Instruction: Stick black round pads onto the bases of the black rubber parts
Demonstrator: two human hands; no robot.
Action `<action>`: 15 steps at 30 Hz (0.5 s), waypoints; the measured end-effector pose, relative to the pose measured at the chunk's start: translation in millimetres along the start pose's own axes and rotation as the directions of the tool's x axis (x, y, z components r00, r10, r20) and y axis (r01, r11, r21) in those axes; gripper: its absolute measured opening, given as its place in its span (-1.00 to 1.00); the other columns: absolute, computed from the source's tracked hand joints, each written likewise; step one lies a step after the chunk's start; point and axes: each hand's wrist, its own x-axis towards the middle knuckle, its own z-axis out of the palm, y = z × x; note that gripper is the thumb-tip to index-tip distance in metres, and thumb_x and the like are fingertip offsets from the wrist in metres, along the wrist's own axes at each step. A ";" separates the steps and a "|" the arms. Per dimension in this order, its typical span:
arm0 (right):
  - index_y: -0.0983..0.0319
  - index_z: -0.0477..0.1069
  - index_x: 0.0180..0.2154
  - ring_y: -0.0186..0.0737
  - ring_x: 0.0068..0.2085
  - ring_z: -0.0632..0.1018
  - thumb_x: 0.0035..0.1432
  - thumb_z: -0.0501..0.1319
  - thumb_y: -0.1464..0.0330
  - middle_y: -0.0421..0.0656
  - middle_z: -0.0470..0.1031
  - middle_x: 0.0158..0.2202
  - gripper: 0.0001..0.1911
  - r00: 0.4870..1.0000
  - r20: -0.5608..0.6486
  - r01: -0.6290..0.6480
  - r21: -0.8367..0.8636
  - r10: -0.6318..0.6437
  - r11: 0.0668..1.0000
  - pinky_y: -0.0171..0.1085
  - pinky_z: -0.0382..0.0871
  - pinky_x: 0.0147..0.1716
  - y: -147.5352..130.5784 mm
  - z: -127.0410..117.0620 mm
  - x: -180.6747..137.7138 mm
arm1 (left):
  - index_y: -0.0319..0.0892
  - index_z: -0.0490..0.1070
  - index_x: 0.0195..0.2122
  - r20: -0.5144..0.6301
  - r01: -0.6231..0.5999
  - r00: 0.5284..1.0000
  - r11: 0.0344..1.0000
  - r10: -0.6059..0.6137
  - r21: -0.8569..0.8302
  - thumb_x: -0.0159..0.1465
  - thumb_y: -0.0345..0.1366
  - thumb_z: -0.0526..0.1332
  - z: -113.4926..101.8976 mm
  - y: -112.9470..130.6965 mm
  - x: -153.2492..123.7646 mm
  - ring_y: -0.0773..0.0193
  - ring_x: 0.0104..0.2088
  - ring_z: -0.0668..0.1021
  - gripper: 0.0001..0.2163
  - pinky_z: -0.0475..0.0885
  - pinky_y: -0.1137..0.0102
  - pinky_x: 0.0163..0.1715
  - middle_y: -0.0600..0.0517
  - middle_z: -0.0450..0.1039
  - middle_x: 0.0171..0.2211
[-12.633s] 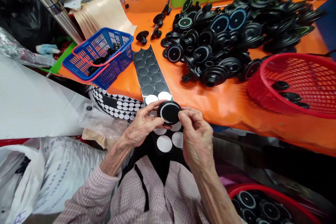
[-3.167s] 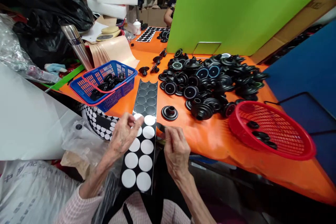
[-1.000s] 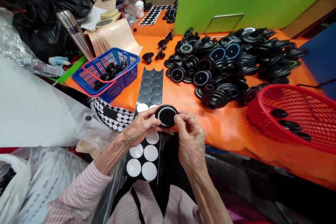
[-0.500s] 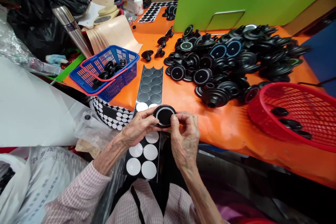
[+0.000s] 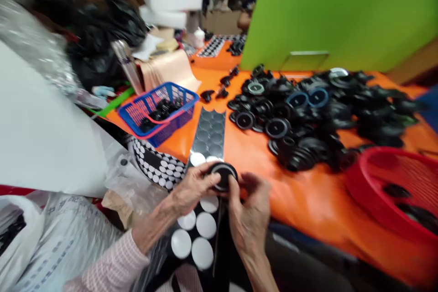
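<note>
Left hand (image 5: 192,190) grasping a black disc (image 5: 224,177) above the dotted sheet (image 5: 207,133), right hand (image 5: 251,216) thumbing the disc's edge, its grip too blurred to tell, blue basket (image 5: 175,128) left of the sheet, black parts (image 5: 303,114) heaped right of it, orange worktop (image 5: 248,155) under its far end

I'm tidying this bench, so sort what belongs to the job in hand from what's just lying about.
Likely part of the job:
black disc, in left hand, touched by right hand
sheet with white circles, below them
pile of black parts
blue basket

Probably just lying about:
metal flask
white foam blocks
black plastic bag
</note>
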 end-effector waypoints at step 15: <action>0.24 0.40 -0.29 -0.35 -0.44 0.50 -0.03 0.37 0.11 -0.18 0.40 -0.36 -0.62 0.916 0.396 -0.138 0.467 -0.067 0.873 -0.23 0.36 -0.42 -120.5 78.2 97.1 | -0.19 0.38 -0.05 -0.553 0.161 0.831 0.975 -0.049 0.156 0.20 -0.11 0.13 -104.1 -43.2 -99.2 0.24 -0.29 0.57 -0.64 0.46 0.33 -0.21 -0.11 0.43 -0.12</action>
